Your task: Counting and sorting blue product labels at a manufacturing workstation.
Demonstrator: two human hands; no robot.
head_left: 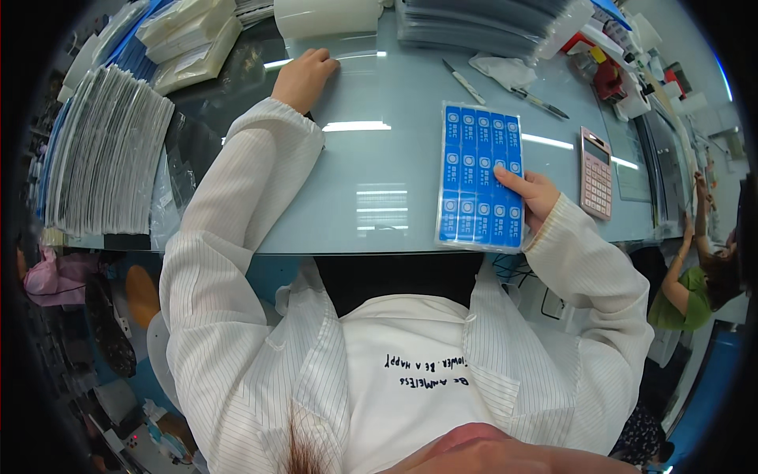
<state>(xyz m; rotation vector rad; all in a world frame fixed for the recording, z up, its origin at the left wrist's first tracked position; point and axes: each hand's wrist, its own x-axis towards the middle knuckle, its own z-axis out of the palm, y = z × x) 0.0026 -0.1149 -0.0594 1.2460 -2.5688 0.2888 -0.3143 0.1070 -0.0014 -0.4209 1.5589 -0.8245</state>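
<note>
My right hand [530,194] grips the right edge of a flat pack of blue printed labels [480,158], with the thumb on top and the other fingers mostly underneath. The labels sit in a grid of columns, and a clear margin shows along the pack's edges. It lies near the front edge of the glass-topped table [379,182]. Farther off to the left, my left hand [305,81] rests on the table with its fingers curled in. Just beyond it is a roll of clear film [327,17]. Whatever those fingers may hold is hidden.
Stacked sleeves [106,154] and clear bags [189,43] crowd the left side. Grey sheets [482,24] are piled at the back. A pen [464,82], another pen [541,103], a tissue [504,71] and a pink calculator [596,174] lie right. Another person [695,284] is at far right.
</note>
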